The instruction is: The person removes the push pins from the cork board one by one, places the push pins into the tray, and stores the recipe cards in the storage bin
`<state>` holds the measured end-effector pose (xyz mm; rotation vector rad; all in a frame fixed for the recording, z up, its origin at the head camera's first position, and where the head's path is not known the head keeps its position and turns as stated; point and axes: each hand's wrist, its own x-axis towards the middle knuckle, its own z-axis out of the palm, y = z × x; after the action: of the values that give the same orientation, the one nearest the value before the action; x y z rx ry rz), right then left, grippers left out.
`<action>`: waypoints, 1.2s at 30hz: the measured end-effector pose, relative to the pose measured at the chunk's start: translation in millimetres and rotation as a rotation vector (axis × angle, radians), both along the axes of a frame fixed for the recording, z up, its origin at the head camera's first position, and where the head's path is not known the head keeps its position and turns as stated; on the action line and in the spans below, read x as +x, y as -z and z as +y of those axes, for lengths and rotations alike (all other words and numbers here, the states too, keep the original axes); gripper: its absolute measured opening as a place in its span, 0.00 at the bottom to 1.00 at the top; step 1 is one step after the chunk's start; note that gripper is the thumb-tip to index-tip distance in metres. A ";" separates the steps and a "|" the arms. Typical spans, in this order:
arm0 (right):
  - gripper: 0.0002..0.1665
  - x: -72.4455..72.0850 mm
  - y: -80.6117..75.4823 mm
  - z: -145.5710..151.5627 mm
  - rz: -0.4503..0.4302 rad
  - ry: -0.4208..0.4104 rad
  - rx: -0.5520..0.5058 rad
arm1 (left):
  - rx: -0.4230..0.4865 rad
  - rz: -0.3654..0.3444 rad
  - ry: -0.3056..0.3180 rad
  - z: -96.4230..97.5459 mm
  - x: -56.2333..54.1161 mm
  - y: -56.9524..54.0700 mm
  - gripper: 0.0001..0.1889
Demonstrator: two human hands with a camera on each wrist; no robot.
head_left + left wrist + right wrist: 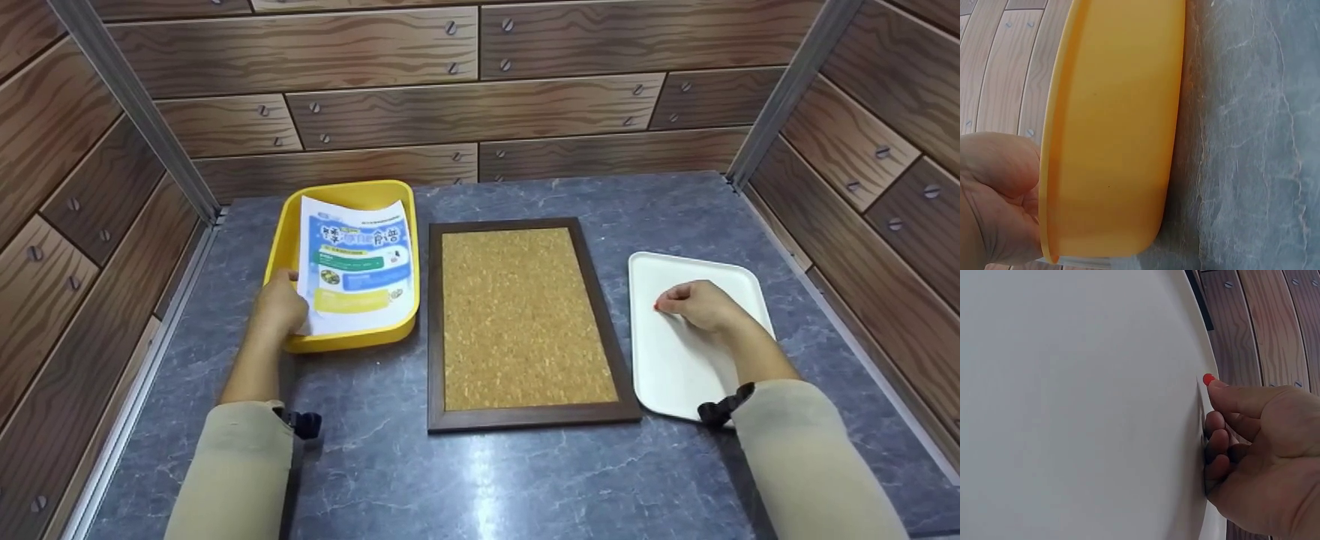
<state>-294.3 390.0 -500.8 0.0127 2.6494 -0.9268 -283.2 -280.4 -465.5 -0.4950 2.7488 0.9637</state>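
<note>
My left hand reaches over the left rim of a yellow plastic bin, beside the left edge of a printed sheet of paper. The bin's wall hides its fingertips in the left wrist view, so their hold on the sheet cannot be told. Over a white tray, my right hand pinches a small red pushpin between thumb and forefinger; only its round red head shows. The other fingers curl in close to the tray's surface. Between bin and tray lies a cork board in a dark brown frame.
Everything stands on a dark blue-grey marbled table. Wood-patterned walls with metal corner strips enclose its back and sides. The framed board's right edge lies close to the tray, and the bin stands just left of the frame.
</note>
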 end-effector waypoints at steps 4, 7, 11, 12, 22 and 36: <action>0.21 -1.1 0.3 -0.3 0.000 -0.015 0.011 | -0.024 0.032 0.003 -2.2 -0.1 -0.7 0.32; 0.20 -2.3 0.8 0.2 0.009 -0.027 0.020 | -0.040 0.040 0.019 -3.7 0.8 -2.6 0.28; 0.18 -2.9 1.0 0.6 0.008 -0.014 0.017 | -0.066 0.022 0.059 -5.0 -0.3 -4.0 0.22; 0.18 -2.8 0.9 0.8 0.005 -0.009 0.014 | -0.075 0.016 0.069 -5.2 -0.8 -4.3 0.21; 0.20 -2.9 1.8 4.3 0.017 -0.005 0.034 | -0.138 -0.035 0.127 -5.7 -3.1 -6.1 0.25; 0.29 -1.6 2.7 9.5 -0.002 0.054 -0.077 | 0.066 -0.032 0.118 -10.6 -1.7 -9.7 0.28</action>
<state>-295.9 399.5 -503.5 0.0668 2.6217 -1.0452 -284.9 -290.9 -455.8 -0.3304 2.6738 1.0047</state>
